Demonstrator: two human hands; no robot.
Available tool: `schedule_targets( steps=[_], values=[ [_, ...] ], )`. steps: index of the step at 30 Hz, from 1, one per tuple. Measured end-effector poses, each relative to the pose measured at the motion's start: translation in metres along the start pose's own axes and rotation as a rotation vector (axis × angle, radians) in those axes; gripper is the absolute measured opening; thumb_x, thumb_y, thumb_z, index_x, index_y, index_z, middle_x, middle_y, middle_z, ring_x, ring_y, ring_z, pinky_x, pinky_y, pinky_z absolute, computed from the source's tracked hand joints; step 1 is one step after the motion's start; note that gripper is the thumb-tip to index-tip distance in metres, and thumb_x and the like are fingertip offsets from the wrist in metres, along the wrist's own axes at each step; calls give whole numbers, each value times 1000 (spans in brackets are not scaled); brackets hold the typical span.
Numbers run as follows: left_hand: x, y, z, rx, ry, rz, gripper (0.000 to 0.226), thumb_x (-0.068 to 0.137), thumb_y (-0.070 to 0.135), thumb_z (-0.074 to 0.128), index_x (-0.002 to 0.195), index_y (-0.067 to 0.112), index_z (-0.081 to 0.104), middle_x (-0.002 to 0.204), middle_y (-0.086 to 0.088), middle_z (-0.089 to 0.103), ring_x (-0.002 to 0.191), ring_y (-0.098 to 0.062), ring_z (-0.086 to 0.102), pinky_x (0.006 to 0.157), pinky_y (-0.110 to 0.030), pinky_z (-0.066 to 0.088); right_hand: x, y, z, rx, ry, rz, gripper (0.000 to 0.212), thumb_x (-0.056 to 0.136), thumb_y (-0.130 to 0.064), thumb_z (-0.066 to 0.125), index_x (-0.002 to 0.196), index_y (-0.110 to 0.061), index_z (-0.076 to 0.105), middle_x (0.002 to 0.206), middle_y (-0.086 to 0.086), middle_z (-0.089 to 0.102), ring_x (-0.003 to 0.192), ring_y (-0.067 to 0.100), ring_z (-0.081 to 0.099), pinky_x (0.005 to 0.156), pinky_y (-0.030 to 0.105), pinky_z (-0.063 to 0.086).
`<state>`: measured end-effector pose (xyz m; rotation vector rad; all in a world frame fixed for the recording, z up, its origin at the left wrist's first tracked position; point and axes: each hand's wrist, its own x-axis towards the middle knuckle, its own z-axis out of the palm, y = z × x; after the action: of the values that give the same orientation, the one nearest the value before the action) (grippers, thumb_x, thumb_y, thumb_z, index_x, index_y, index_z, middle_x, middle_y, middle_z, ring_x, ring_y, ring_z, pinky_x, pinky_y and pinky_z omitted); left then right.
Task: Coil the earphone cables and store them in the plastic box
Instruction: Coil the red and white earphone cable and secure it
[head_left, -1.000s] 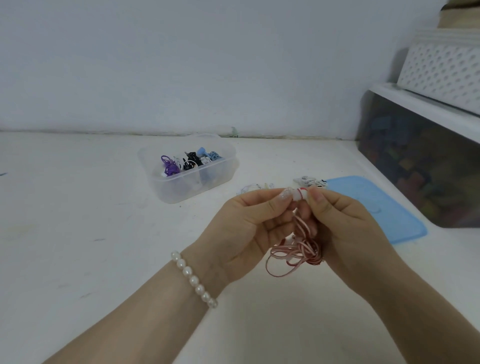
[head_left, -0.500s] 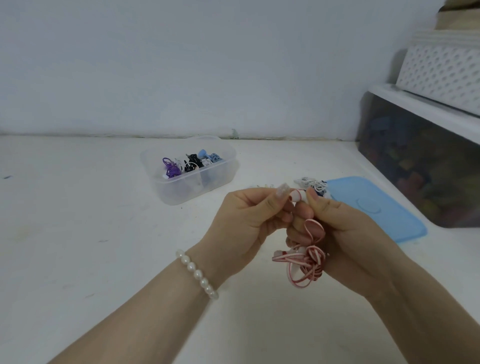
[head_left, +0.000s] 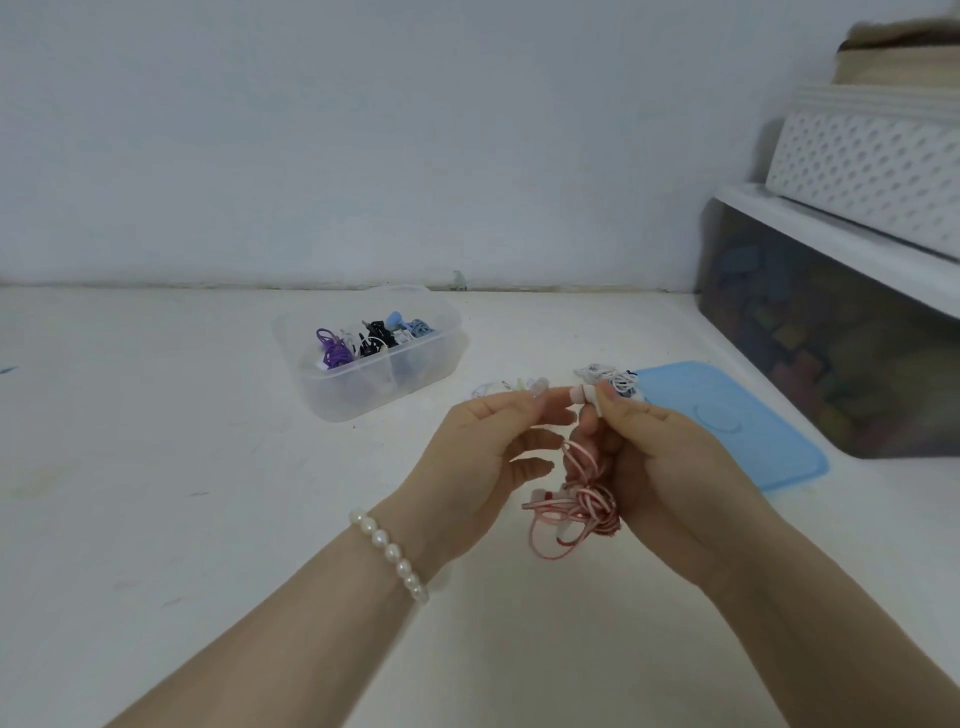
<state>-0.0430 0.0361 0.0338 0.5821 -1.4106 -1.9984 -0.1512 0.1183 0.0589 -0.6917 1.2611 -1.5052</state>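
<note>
A pink earphone cable (head_left: 577, 503) hangs in a loose, partly wound bundle between my hands, above the white table (head_left: 156, 467). My right hand (head_left: 670, 457) pinches its white end (head_left: 584, 407) between thumb and forefinger, and the bundle lies against its fingers. My left hand (head_left: 483, 452) is just left of the cable with its fingers loosely curled; I see nothing gripped in it. The clear plastic box (head_left: 451, 340) stands further back on the left and holds several coiled earphones in purple, black, white and blue.
A blue lid (head_left: 737, 421) lies flat on the right. Loose white earphones (head_left: 610, 378) lie just beyond my hands, with another pale cable (head_left: 496, 388) left of them. A dark storage bin (head_left: 831, 338) with a white basket (head_left: 872, 156) on top blocks the right side.
My left hand has drawn back to the left from the white end that both hands pinched. The pink bundle now hangs lower with a longer loop under it.
</note>
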Motion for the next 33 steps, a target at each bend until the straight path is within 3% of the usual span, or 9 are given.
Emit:
schedule_targets(
  steps=[5,8,12,15,21,25,28,31,33],
  values=[
    [-4,0,2,125,-29,-154,58,72,61,51,109,19,65,108,-6,67,101,-23,63,94,-43,46,3,-5,-5,316,43,-27,20,88,-28,49,80,-13,59,64,-2,57,55,13,54,55,25,50],
    [-9,-1,9,88,-177,-246,58,66,60,58,112,24,62,107,-2,65,100,-25,63,91,-43,48,4,-5,-4,360,78,-193,21,86,-30,49,80,-14,62,67,-2,63,59,13,62,57,26,55],
    [-12,0,16,-159,-275,-293,52,73,45,63,116,15,58,111,-10,58,95,-33,64,80,-43,55,3,3,-7,-354,266,-550,26,85,-36,55,77,-14,67,69,3,67,64,11,64,59,18,50],
    [-11,3,13,-232,-294,-336,53,73,57,57,111,20,63,106,-8,62,94,-33,63,89,-48,51,12,14,-19,-956,330,-858,24,85,-39,55,77,-21,68,76,-5,63,77,8,57,69,12,41],
    [-5,10,4,-108,-111,-278,21,89,33,54,94,18,68,82,-4,64,77,-29,64,81,-44,55,15,26,-18,-1345,158,-730,52,88,-50,22,119,-29,58,145,-4,36,128,16,35,103,37,33],
    [6,31,-10,-91,78,-244,16,91,28,52,94,15,61,85,-5,68,64,-28,68,63,-35,58,12,24,-19,-1294,180,-674,64,86,-62,20,136,-29,41,151,-14,17,130,2,26,105,26,25],
    [21,58,-36,173,315,-10,15,92,29,50,87,17,57,85,-6,65,67,-25,66,59,-33,55,13,19,-21,-1195,309,-666,59,88,-57,30,133,-21,47,143,-9,30,124,8,39,96,21,29],
    [43,82,-71,849,525,269,20,92,36,45,87,17,53,79,-2,60,70,-24,60,68,-35,47,15,21,-21,-1179,297,-638,57,84,-50,32,129,-21,51,137,-5,36,118,12,44,93,21,30],
    [55,89,-89,1186,520,242,25,94,35,39,96,13,52,82,-2,59,76,-25,56,70,-34,42,16,25,-22,-1196,270,-635,49,88,-44,39,128,-20,52,136,-4,37,118,12,44,93,23,31]
  ],
)
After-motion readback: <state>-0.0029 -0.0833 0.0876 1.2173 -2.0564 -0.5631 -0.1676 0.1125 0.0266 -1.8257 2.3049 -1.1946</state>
